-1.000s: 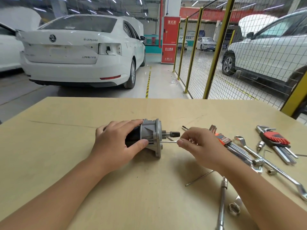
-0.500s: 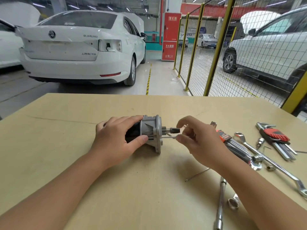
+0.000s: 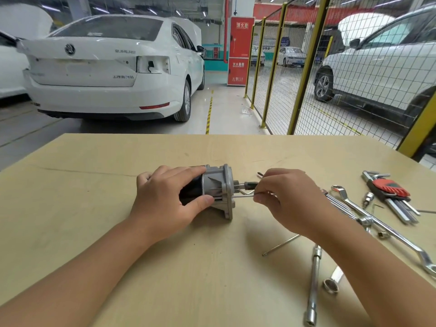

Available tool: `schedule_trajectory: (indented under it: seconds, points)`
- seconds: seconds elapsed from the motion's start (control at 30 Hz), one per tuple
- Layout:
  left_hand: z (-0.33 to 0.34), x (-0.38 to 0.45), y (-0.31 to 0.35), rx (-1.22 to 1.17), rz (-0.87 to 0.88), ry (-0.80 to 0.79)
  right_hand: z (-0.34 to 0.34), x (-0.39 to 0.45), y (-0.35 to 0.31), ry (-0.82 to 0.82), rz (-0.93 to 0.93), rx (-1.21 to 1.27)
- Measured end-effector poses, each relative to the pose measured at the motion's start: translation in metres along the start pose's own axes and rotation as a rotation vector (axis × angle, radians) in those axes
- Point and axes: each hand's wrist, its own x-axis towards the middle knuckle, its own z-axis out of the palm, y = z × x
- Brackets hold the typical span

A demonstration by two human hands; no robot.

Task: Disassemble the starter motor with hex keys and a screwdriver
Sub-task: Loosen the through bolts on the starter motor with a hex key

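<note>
Head view: I see both hands on the starter motor (image 3: 215, 191), which lies on its side near the middle of the wooden table (image 3: 94, 208).

My left hand (image 3: 169, 199) wraps around the motor's dark body, fingers curled over the top and thumb pressed against the near side. My right hand (image 3: 290, 201) pinches a thin metal rod (image 3: 243, 196) between thumb and fingertips; the rod runs level into the grey flange beside the short shaft. To the right I see a red-handled hex key set (image 3: 389, 190), a long double-ended wrench (image 3: 377, 223), a socket extension bar (image 3: 313, 284) and a loose socket (image 3: 330, 285).
</note>
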Motion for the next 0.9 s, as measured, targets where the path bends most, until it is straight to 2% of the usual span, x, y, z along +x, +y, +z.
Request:
schedule_trajectory:
  seconds: [0.13, 0.6, 0.9]
  points:
    - [0.003, -0.004, 0.009, -0.052, 0.097, 0.069, -0.009, 0.0, 0.001, -0.046, -0.043, -0.01]
    - [-0.001, -0.001, 0.006, -0.11, 0.074, 0.024, 0.002, 0.0, 0.0, -0.113, 0.04, 0.12]
    - [-0.002, -0.001, 0.006, -0.138, 0.073, 0.018, 0.002, 0.0, -0.002, 0.03, -0.009, 0.06]
